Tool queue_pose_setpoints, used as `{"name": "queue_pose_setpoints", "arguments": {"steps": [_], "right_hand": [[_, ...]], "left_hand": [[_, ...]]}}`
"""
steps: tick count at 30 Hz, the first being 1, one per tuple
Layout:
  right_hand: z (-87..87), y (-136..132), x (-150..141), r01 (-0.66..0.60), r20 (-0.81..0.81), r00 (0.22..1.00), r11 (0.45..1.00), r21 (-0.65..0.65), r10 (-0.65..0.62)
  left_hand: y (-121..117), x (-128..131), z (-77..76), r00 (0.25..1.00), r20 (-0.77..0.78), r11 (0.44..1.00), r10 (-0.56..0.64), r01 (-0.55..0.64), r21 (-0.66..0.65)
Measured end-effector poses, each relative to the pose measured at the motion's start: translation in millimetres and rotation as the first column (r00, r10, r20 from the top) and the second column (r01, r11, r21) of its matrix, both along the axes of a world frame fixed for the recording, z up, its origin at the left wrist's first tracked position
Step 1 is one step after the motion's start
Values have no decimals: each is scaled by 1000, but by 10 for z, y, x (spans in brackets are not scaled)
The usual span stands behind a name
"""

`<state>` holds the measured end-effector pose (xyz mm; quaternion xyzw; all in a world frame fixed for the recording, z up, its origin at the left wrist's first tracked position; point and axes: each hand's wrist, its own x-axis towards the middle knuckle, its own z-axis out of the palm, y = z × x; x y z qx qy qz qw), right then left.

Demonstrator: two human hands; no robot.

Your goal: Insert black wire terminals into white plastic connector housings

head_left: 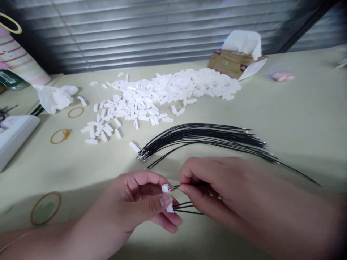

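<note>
Between the thumb and fingers of my left hand (146, 204) is a small white connector housing (169, 206). Several black wires run out of its lower part toward the right and pass under my other hand. My right hand (217, 187) pinches black wire (176, 186) close to its metal-tipped end, which meets the upper part of the housing. Whether the tip is inside the housing I cannot tell. Just beyond my hands lies a bundle of black wires (206, 135) with bare metal terminals at both ends. A single white housing (134, 147) rests by the bundle's left end.
A wide pile of white housings (173, 88) spreads across the back. Behind it stands a brown tissue pack (229, 63). Rubber bands (46, 208), crumpled tissue (52, 98), a white box (16, 135) and a striped tumbler (21, 54) are at the left. A pink item (282, 76) lies back right.
</note>
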<state>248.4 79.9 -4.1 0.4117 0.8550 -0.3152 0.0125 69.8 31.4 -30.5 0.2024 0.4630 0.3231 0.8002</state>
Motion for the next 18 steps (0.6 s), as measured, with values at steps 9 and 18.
{"name": "queue_pose_setpoints", "arguments": {"steps": [9, 18], "right_hand": [[-30, 12, -9, 29, 68, 997, 998, -54, -25], [51, 8, 17, 59, -45, 997, 981, -186, -68]], "left_hand": [[-16, 15, 2, 1000, -7, 1000, 7, -7, 10], [-13, 2, -8, 999, -34, 1000, 19, -19, 0]]}}
